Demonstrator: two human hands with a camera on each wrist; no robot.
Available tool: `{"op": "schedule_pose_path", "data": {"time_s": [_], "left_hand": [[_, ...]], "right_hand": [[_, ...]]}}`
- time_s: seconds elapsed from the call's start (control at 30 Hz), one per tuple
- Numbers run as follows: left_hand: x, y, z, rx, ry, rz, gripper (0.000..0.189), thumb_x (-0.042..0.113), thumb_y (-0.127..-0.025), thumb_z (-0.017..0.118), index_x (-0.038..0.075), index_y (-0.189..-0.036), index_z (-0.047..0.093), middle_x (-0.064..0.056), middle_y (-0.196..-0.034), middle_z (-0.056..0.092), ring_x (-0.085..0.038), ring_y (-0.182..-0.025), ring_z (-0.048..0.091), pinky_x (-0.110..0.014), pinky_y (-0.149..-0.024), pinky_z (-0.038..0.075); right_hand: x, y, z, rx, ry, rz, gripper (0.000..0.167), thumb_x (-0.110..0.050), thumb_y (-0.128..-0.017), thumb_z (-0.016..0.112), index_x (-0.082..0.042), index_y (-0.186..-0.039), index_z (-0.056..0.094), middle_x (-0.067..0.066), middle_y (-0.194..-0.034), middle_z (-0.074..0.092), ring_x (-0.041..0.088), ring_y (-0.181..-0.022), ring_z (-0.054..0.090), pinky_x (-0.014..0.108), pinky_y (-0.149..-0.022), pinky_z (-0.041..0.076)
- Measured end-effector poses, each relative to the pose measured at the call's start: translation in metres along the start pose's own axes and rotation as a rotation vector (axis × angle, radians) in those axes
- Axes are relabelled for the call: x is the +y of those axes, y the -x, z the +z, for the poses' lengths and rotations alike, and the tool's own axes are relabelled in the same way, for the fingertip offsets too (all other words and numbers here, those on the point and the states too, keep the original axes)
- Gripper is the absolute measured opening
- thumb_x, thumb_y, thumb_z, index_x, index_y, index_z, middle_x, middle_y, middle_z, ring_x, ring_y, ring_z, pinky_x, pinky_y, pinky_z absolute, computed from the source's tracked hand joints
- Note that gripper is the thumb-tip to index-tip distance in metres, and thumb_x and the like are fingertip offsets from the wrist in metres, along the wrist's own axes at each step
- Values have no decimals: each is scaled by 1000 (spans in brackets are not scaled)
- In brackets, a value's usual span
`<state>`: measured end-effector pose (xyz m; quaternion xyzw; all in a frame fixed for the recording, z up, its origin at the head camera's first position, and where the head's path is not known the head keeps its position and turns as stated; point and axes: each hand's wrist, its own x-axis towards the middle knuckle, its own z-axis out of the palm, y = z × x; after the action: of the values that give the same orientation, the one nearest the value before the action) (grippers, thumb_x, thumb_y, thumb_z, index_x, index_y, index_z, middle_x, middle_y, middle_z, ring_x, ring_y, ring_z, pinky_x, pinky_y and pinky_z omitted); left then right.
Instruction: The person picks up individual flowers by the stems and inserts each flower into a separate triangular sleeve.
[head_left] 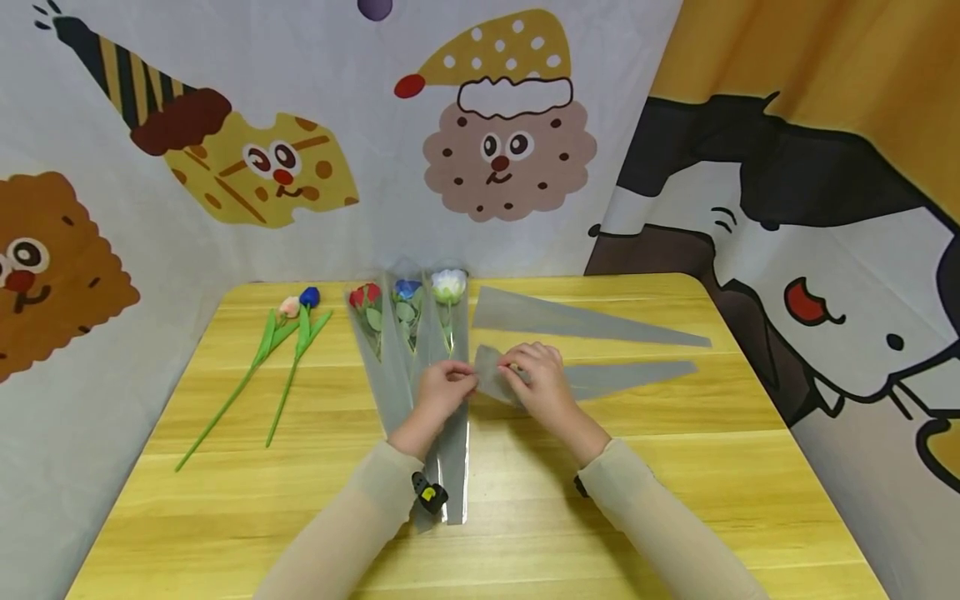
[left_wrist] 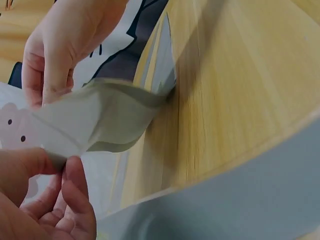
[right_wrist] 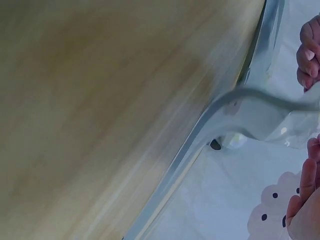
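A grey flower sleeve (head_left: pixel 633 379) is raised at its wide end, its narrow end pointing right along the table. My left hand (head_left: pixel 442 392) pinches one side of the wide opening between thumb and fingers. At the opposite side, my right hand (head_left: pixel 546 387) pinches the edge with its thumb and fingertips. Seen from the left wrist, the sleeve (left_wrist: pixel 122 112) bows apart between the two hands. Beneath and beside my left forearm lie three sleeved flowers: a red rose (head_left: pixel 365 295), a blue flower (head_left: pixel 407 290) and a white one (head_left: pixel 449 287).
Another flat grey sleeve (head_left: pixel 570 318) lies behind the held one. To the left are a pink tulip (head_left: pixel 289 307) and a blue tulip (head_left: pixel 309 297) with green stems. A cartoon-printed cloth (head_left: pixel 390 167) hangs behind the wooden table (head_left: pixel 600 533).
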<state>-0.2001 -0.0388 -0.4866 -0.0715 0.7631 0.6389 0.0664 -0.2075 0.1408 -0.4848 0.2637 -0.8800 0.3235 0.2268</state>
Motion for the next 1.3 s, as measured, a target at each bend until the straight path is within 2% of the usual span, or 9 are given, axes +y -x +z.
{"op": "schedule_pose_path", "data": {"time_s": [0.13,0.27,0.43,0.57,0.73,0.9,1.03,1.2,1.3], "left_hand": [[0,0,-3,34,-31,17,15,9,-83,68,-1,-93,70,-8,-69,68,-32,-66,66,-19,-46,42],[1,1,-6,8,-18,16,18,15,-85,67,1,-97,70,-15,-77,70,-24,-66,66,-22,-47,44],[6,2,-17,-5,-5,35,20,15,-87,66,2,-102,69,-14,-86,69,-35,-75,68,-28,-52,49],[7,1,-47,24,-124,101,24,10,-87,63,-1,-107,66,-14,-93,67,-31,-79,66,-27,-61,51],[0,-4,-112,94,-469,159,34,14,-88,60,0,-118,61,-18,-110,63,-31,-96,61,-38,-80,52],[-12,1,-185,95,-789,40,48,19,-92,54,-6,-132,47,-32,-124,47,-47,-108,50,-54,-83,48],[-24,13,-226,94,-957,-55,42,13,-88,54,-16,-118,51,-38,-109,52,-49,-90,55,-52,-68,51],[-36,24,-249,47,-980,-172,22,8,-84,47,-11,-87,57,-27,-80,59,-30,-63,53,-37,-49,45],[-37,24,-249,27,-998,-263,22,7,-87,43,-9,-85,58,-25,-80,59,-27,-64,52,-36,-50,45]], "right_hand": [[0,0,-1,-5,-6,20,4,-13,-84,71,-14,-88,70,-2,-93,69,17,-86,58,44,-90,38],[0,-1,-1,-11,-1,28,4,-15,-84,71,-14,-88,70,-2,-93,69,16,-87,57,44,-91,37],[1,-2,-5,-5,-10,29,5,-12,-83,72,-13,-88,71,-1,-92,70,19,-88,58,46,-90,37],[6,-1,-9,-8,-24,49,5,-12,-83,72,-12,-88,71,-1,-93,70,18,-88,57,46,-91,35],[17,2,-17,-3,-21,79,6,-14,-84,71,-14,-89,71,-2,-92,69,17,-88,57,47,-93,34],[23,5,-25,4,-26,100,5,-13,-84,71,-12,-89,71,0,-92,69,20,-91,57,51,-98,33],[27,8,-27,-3,-21,117,5,-11,-83,71,-12,-88,71,0,-92,70,19,-84,56,47,-90,35],[30,11,-27,-2,-32,136,5,-12,-83,72,-13,-88,71,0,-91,69,17,-79,54,40,-83,36],[31,11,-28,3,-47,136,5,-12,-83,72,-12,-88,71,0,-90,69,17,-78,55,37,-78,37]]}}
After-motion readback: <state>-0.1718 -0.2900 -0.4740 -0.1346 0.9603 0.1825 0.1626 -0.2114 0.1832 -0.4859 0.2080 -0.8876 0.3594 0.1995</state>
